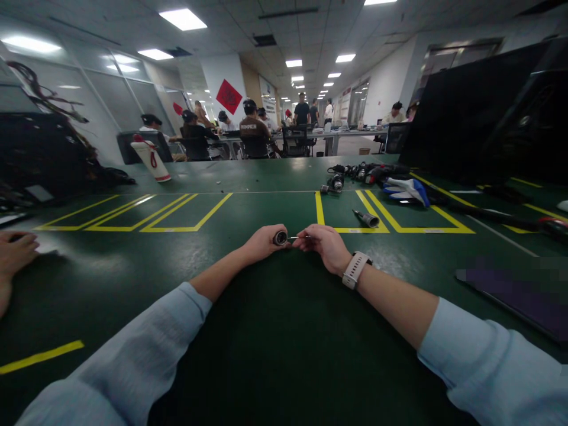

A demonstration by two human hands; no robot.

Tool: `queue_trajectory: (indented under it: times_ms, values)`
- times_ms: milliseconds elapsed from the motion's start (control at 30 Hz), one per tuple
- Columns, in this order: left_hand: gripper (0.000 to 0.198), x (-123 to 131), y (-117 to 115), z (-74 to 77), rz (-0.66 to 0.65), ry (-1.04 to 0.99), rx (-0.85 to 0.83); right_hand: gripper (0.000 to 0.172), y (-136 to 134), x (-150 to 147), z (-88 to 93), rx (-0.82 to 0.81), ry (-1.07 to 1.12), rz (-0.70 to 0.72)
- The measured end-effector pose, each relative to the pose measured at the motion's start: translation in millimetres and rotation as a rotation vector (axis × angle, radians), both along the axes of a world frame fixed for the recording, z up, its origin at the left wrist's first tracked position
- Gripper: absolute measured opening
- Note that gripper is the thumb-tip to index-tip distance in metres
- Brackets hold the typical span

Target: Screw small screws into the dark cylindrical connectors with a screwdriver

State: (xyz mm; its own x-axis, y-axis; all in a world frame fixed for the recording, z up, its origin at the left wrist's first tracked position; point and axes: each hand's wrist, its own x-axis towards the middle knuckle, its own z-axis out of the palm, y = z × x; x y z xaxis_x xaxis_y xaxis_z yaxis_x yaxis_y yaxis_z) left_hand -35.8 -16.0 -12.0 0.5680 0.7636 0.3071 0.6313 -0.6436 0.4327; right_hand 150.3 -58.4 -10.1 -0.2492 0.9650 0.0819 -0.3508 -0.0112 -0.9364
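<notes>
My left hand [262, 241] is closed around a round metal cylindrical connector [280, 238], its open end turned toward me. In my right hand [325, 244] a thin metal rod-like tool [293, 238] is pinched, with its tip pointing left close to the connector's rim. Whether the tip touches the connector I cannot tell. Beyond my right hand, a grey cone-shaped metal part [367, 219] lies on the green tabletop inside a yellow tape outline. A light watch strap circles my right wrist.
Dark cables with metal connectors [335, 183] and a blue-and-white glove [406, 192] lie at the back right. A white bottle-like container [151, 158] stands at the back left. A dark flat device [515, 296] lies at right. Another person's hand [16, 254] rests at the left edge.
</notes>
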Motion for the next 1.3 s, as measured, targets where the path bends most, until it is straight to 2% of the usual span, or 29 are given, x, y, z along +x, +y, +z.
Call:
queue_trajectory:
  times_ms: [167, 333, 433, 800, 933, 1100, 1300]
  values:
    - [0.020, 0.4, -1.1, 2.1, -0.027, -0.053, -0.013, 0.014, -1.9, 0.7, 1.1, 0.013, 0.017, 0.032]
    - [0.008, 0.6, -2.1, 2.5, 0.043, 0.062, 0.089, 0.019, -5.1, -2.1, 2.8, 0.098, -0.038, -0.081]
    - [0.005, -0.4, -1.3, 1.8, 0.073, 0.108, 0.149, 0.019, -6.6, -3.6, 3.3, 0.148, -0.094, -0.072]
    - [0.004, -2.2, -3.2, 2.6, 0.074, 0.044, 0.149, 0.018, -2.3, -0.2, 2.8, -0.023, 0.030, 0.038]
    - [0.004, -2.1, -1.7, 1.3, 0.076, 0.050, 0.153, 0.019, -3.3, -1.6, 2.0, 0.017, 0.017, 0.026]
    - [0.008, -0.5, -2.4, 1.6, 0.049, 0.100, 0.176, 0.019, -7.1, -3.3, 3.5, 0.132, -0.106, -0.038]
    - [0.008, -1.7, -4.1, 2.9, 0.034, 0.101, 0.188, 0.018, -3.7, -0.3, 2.3, 0.032, -0.046, 0.027]
